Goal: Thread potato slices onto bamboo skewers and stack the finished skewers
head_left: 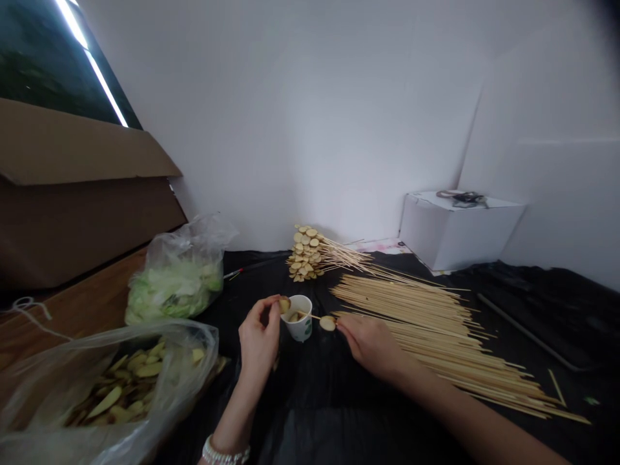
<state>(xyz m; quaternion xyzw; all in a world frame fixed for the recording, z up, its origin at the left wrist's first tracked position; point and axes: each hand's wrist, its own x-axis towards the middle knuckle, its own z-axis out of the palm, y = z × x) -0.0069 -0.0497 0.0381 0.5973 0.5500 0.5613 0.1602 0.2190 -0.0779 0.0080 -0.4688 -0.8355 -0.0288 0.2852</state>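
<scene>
In my left hand (260, 336), thumb and fingers pinch a potato slice (285, 304) at the rim of a white paper cup (301, 328). Some slices show inside the cup. My right hand (371, 342) is closed around a thin wooden skewer (314, 316), whose pointed end reaches left over the cup. One potato slice (328, 323) is threaded on it, close to my right fingertips. Beyond the cup lies a pile of skewered potato slices (305, 252), their sticks pointing right. Many loose skewers (436, 336) are spread beside and under my right forearm.
On the left, an open plastic bag (194, 387) holds potato slices, and a clear bag of cut greens (177, 284) stands behind it. A cardboard box (87, 194) is at far left. A white box (455, 229) stands at back right. Black sheeting (300, 420) covers the work surface.
</scene>
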